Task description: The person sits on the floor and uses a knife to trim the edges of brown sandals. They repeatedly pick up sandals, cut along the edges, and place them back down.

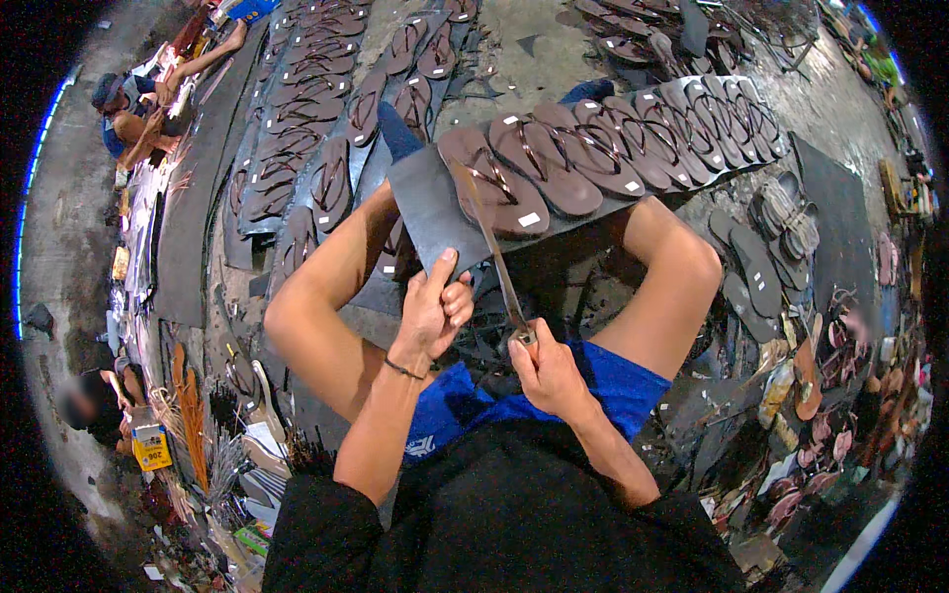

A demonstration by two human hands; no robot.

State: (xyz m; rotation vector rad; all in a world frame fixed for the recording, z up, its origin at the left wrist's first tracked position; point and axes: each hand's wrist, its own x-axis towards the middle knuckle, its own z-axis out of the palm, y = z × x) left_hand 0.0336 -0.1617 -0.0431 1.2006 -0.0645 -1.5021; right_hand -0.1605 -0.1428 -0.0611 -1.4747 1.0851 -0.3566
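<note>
A long dark rubber sheet (420, 205) lies across in front of my knees, with a row of brown thong sandals (494, 188) glued or resting on it. My left hand (432, 311) pinches the near left corner of the sheet between thumb and curled fingers. In my closed right hand (552, 374) is a long-bladed knife (502, 265), held by its handle. Its blade points up and away, and overlaps the leftmost sandal in view; whether it touches the sheet I cannot tell.
More sandals (311, 94) lie in rows on dark strips at the far left. Loose soles (748, 267) sit to the right, near a sandal pile (830, 435). Another person (133, 109) sits at the far left. Scraps and wire-like bundles (237, 484) are at left.
</note>
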